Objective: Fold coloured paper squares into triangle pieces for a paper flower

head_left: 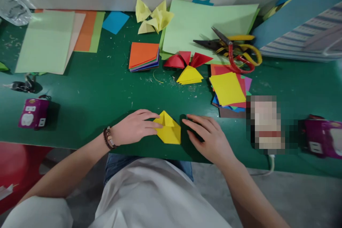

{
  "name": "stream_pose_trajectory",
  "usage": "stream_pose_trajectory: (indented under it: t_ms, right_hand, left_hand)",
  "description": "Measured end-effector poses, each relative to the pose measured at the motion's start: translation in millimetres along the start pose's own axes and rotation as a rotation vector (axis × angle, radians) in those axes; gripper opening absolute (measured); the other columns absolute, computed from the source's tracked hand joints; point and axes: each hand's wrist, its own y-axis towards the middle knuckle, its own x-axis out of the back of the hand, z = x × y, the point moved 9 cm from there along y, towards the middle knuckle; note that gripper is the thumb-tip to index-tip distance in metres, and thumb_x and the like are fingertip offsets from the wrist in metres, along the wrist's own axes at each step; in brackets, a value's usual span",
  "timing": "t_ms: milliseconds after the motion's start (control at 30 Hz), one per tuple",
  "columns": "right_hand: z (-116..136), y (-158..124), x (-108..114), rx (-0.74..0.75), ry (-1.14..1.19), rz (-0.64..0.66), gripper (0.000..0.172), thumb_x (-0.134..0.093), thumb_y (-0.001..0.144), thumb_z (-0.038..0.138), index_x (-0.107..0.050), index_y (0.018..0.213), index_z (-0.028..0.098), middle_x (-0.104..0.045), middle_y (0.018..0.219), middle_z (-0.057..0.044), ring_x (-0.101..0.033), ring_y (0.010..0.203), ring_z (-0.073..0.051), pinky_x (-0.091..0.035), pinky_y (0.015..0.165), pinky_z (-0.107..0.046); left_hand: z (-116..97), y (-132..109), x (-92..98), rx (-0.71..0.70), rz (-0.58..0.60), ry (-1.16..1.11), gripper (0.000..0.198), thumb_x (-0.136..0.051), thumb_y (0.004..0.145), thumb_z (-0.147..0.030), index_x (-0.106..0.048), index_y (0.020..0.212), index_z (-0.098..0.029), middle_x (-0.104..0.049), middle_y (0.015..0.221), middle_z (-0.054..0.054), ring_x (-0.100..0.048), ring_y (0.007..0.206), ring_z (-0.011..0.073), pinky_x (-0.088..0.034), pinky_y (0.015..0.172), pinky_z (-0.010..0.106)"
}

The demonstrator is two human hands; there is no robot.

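Note:
A folded yellow paper piece (169, 129) lies on the green table (96, 89) near its front edge. My left hand (135, 127), with a bead bracelet at the wrist, rests at the piece's left side, its fingers stretched out flat and pressing on the fold. My right hand (207, 136) lies just right of the piece, fingers spread flat on the table, holding nothing.
Folded red pieces (187, 59) and yellow pieces (189, 76) lie mid-table, with stacks of coloured squares (143, 56) (228, 88). Scissors (232, 48) rest on a pale green sheet (197, 25). Large sheets (50, 39) lie at left. Purple boxes (34, 113) (323, 138) sit at both sides.

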Motion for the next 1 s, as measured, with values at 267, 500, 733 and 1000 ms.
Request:
stream_pose_trajectory:
  t_ms: [267, 500, 733, 1000]
  right_hand:
    - [17, -3, -12, 0.117, 0.057, 0.002, 0.028, -0.062, 0.084, 0.014, -0.066, 0.110, 0.023, -0.069, 0.104, -0.006, -0.057, 0.100, -0.022, -0.048, 0.086, -0.039]
    - [24, -4, -12, 0.216, -0.048, -0.015, 0.025, -0.061, 0.085, 0.013, -0.068, 0.105, 0.025, -0.069, 0.102, -0.006, -0.060, 0.099, -0.021, -0.051, 0.084, -0.036]
    - [28, 1, -2, 0.374, -0.131, 0.089, 0.033, -0.051, 0.090, 0.011, -0.065, 0.115, 0.028, -0.064, 0.126, -0.004, -0.060, 0.112, -0.022, -0.054, 0.085, -0.036]
    - [42, 7, 0, 0.559, -0.143, 0.160, 0.035, -0.045, 0.094, 0.011, -0.060, 0.122, 0.026, -0.062, 0.129, -0.002, -0.058, 0.117, -0.019, -0.055, 0.085, -0.033]
  left_hand:
    - [-8, -16, -0.1, 0.125, 0.057, 0.183, 0.028, -0.047, 0.094, -0.013, -0.063, 0.117, -0.016, -0.063, 0.126, 0.004, -0.054, 0.118, 0.0193, -0.044, 0.103, 0.036]
    - [-17, -22, -12.4, 0.189, 0.082, 0.105, 0.029, -0.047, 0.095, -0.026, -0.061, 0.120, -0.016, -0.063, 0.126, 0.006, -0.053, 0.122, 0.0189, -0.044, 0.106, 0.036]
    - [-18, -17, -7.8, 0.157, 0.083, 0.099, 0.026, -0.052, 0.093, -0.031, -0.062, 0.115, -0.022, -0.063, 0.122, 0.005, -0.055, 0.120, 0.0209, -0.041, 0.108, 0.041]
    - [-20, -16, -10.0, 0.168, 0.082, 0.130, 0.028, -0.054, 0.092, -0.034, -0.060, 0.115, -0.019, -0.062, 0.123, 0.008, -0.055, 0.119, 0.0222, -0.043, 0.106, 0.040]
